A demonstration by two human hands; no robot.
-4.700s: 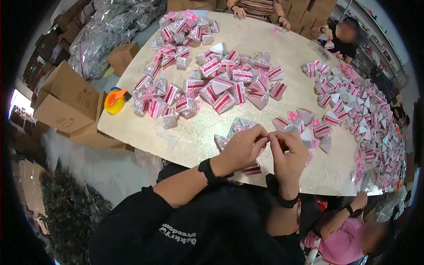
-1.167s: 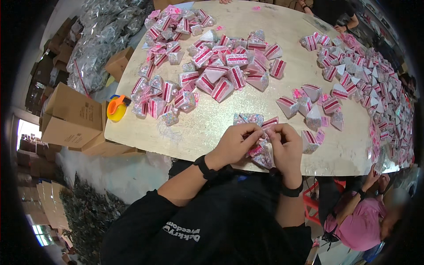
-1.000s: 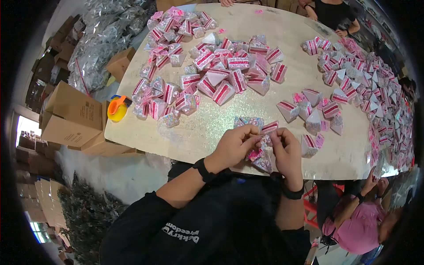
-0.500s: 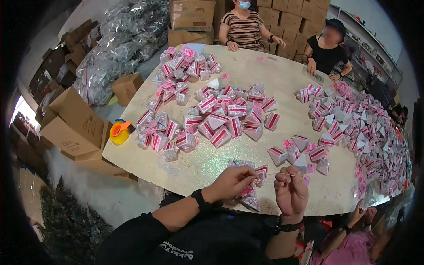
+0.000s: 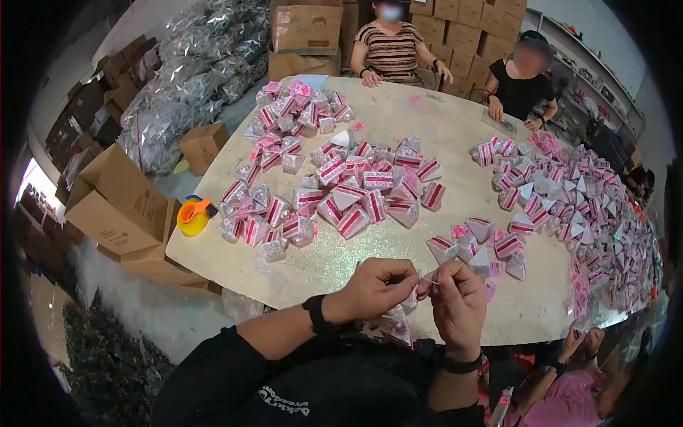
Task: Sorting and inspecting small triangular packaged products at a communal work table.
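My left hand (image 5: 380, 288) is closed in a pinch, its fingertips above a glittery wedge-shaped ornament (image 5: 395, 325) shaped like a cake slice. What exactly these fingers grip is hidden. A thin pale cord (image 5: 429, 279) stretches across the small gap between both hands. My right hand (image 5: 459, 302) pinches its right end between thumb and forefinger. The ornament lies at the near table edge, partly covered by my left hand. Just beyond my right hand sit several similar white and pink-striped ornaments (image 5: 442, 248) with pink tags (image 5: 491, 290).
Piles of striped ornaments (image 5: 352, 188) cover the table (image 5: 341, 260) centre and left; a larger heap (image 5: 576, 206) fills the right. An orange and yellow tape dispenser (image 5: 192, 215) stands at the left edge, near an open carton (image 5: 117, 203). Two people sit across; another person's hands (image 5: 583, 343) work at lower right.
My hands have come together, the right moving left and the left slightly up and right. The cord now spans between them. The view has shifted slightly.
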